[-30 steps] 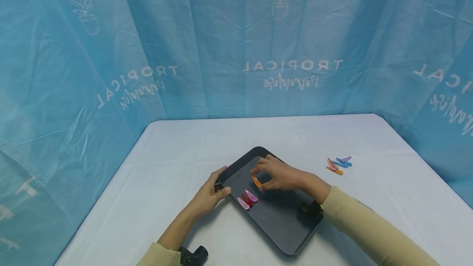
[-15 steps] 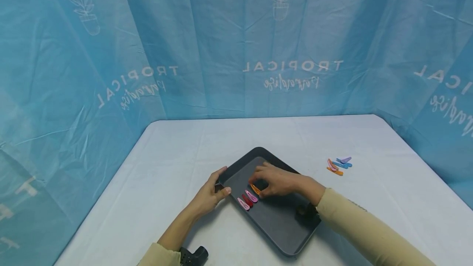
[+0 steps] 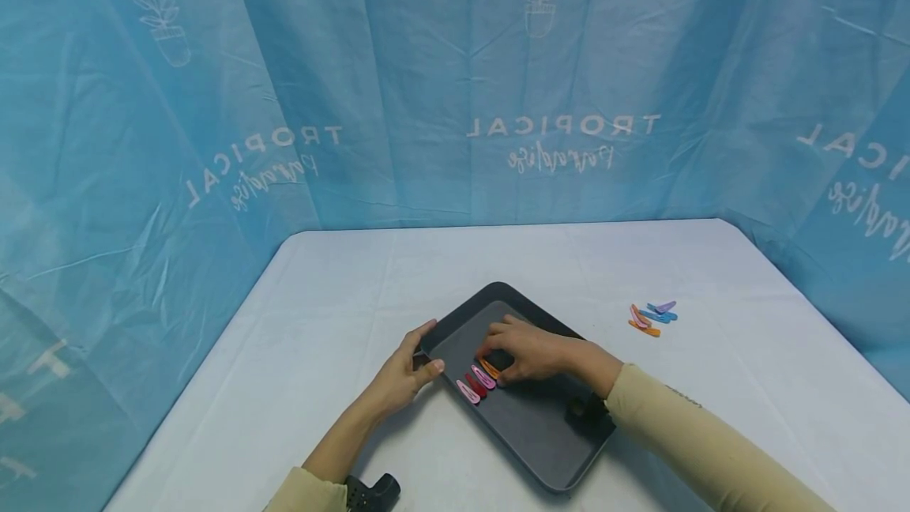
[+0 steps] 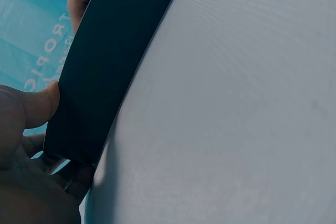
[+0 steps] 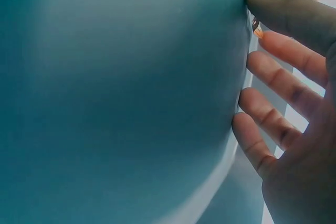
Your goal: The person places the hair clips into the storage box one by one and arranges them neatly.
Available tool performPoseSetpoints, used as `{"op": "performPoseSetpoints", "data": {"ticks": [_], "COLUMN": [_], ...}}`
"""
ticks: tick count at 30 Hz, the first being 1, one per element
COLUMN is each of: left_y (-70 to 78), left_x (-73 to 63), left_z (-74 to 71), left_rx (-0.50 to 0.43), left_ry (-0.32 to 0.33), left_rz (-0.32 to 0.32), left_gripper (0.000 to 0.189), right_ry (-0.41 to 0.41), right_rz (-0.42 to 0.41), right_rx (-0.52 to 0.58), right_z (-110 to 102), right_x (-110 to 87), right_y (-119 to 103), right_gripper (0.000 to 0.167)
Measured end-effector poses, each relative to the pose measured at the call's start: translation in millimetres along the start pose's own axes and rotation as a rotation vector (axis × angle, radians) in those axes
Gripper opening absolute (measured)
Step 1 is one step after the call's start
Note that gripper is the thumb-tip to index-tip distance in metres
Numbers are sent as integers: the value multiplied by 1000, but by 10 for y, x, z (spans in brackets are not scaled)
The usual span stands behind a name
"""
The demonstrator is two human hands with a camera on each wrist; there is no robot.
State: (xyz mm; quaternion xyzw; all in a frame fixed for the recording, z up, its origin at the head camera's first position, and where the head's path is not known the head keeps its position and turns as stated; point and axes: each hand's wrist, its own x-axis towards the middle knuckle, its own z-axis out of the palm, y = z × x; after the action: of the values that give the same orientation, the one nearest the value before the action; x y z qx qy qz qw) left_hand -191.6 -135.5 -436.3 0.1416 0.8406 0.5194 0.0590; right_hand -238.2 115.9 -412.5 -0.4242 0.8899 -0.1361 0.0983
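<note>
My left hand (image 3: 400,376) grips the near left corner of a dark grey tray (image 3: 547,437); in the left wrist view its thumb lies on the outer wall of the tray (image 4: 107,61). Over the tray floor, my right hand (image 3: 532,352) pinches an orange snap hair clip (image 3: 489,368) between thumb and forefinger, its other fingers against the floor. Beside that clip lie a magenta-pink hair clip (image 3: 483,376), a red hair clip (image 3: 475,385) and a light pink hair clip (image 3: 468,392), roughly parallel in a row. The right fingers partly cover the orange clip.
On the white table (image 3: 341,283), right of the tray, sits a loose pile of hair clips, with an orange clip (image 3: 644,329), a blue clip (image 3: 657,316) and a purple clip (image 3: 666,307). A blue printed curtain (image 3: 426,85) stands behind the table.
My right hand has moved slightly left and down with the orange hair clip, bringing it beside the magenta-pink one. The left hand and the tray have stayed in place.
</note>
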Motion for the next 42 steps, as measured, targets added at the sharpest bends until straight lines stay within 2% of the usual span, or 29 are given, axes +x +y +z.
{"op": "performPoseSetpoints", "data": {"ticks": [14, 21, 30, 37, 42], "left_y": [1, 16, 5, -6, 8], "left_x": [-1, 2, 7, 12, 5], "left_z": [-2, -5, -7, -6, -6], "left_rx": [-4, -38, -20, -17, -35], "left_ry": [-8, -10, -9, -13, -13], "left_rz": [6, 6, 3, 0, -1], "left_gripper": [66, 66, 66, 66, 67], "right_ry": [-26, -33, -32, -33, 10], "right_rz": [-1, 7, -2, 10, 16], "right_rx": [-8, -6, 2, 45, 88], "right_z": [-20, -14, -19, -42, -114], "right_x": [0, 5, 4, -4, -51], "right_y": [-13, 6, 21, 23, 5], "right_gripper": [45, 47, 50, 48, 46]}}
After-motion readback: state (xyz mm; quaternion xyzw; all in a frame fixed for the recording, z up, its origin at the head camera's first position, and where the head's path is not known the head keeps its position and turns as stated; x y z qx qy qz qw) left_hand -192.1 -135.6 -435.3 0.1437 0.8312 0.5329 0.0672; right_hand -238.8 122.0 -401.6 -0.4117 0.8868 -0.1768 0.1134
